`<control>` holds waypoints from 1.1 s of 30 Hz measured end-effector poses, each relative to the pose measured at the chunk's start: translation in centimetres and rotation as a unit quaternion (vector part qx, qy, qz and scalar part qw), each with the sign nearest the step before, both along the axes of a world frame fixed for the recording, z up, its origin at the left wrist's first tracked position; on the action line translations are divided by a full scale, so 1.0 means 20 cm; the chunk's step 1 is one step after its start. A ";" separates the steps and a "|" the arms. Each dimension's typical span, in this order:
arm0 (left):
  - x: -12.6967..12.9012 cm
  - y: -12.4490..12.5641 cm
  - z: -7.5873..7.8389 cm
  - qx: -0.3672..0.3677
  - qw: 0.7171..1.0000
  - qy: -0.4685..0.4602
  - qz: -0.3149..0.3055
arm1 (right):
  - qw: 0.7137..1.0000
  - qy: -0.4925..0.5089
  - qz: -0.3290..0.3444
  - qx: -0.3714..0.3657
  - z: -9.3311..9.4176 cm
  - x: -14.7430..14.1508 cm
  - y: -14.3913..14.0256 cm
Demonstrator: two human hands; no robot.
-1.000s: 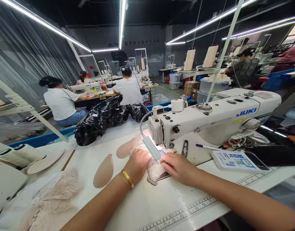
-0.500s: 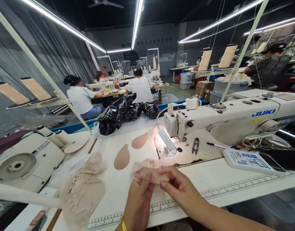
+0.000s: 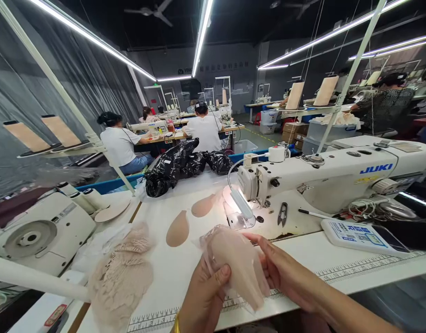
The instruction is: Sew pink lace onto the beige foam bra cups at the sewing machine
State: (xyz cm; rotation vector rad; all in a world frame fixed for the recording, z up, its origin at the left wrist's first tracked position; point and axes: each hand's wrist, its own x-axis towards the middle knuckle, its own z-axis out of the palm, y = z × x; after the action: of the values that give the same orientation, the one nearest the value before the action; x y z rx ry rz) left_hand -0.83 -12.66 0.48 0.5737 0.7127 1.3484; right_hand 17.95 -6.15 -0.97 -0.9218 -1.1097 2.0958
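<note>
Both hands hold a beige fabric piece [image 3: 238, 266] up over the near edge of the worktop [image 3: 303, 259]. The left hand [image 3: 204, 296] pinches its lower left edge with the thumb on top. The right hand [image 3: 280, 270] closes on its right side, spreading it flat, probably for inspection, near the sewing machine [image 3: 330, 178].

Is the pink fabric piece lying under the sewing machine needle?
No, both the left hand and the right hand hold the pink fabric piece up, near the table edge, away from the sewing machine.
</note>
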 end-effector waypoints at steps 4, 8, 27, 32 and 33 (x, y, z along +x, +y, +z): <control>0.05 0.04 -0.03 0.030 1.000 0.005 0.010 | 0.992 0.039 -0.092 0.073 -0.04 -0.03 -0.10; 0.09 0.10 -0.01 0.000 0.999 -0.020 0.044 | 0.986 0.036 -0.115 0.115 -0.09 -0.06 -0.11; 0.12 0.23 0.08 -0.066 0.996 0.024 0.056 | 0.981 -0.033 -0.068 0.178 -0.13 0.07 -0.05; -0.01 0.25 0.21 0.118 0.940 0.293 -0.126 | 0.888 -0.156 -0.010 0.432 -0.09 0.20 0.16; -0.02 0.27 0.22 0.152 0.915 0.347 -0.142 | 0.826 -0.184 0.002 0.533 -0.07 0.21 0.23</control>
State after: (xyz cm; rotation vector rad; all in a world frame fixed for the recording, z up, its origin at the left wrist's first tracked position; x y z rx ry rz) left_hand -1.23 -7.29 4.87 1.3946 0.9432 0.9728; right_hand 22.24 -1.48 -2.43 -0.7070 -2.1208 0.9454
